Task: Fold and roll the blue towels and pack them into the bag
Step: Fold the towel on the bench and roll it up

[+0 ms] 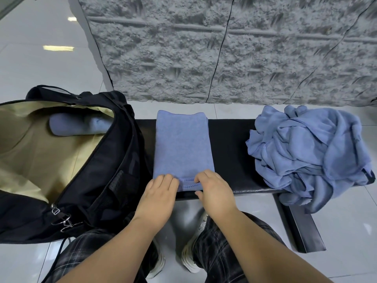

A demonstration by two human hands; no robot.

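A: Towels first, left to right: where does each lie?

B: One rolled towel (77,124) sits inside the open black bag (114,160), against its tan lining. A folded towel (181,144) lies flat on the black bench (230,152), just right of the bag. A crumpled pile of towels (310,154) covers the bench's right end.

A: And the hands?

B: The left hand (159,193) and the right hand (216,190) both rest on the folded towel's near, stitched edge, fingers curled over the hem and gripping it.
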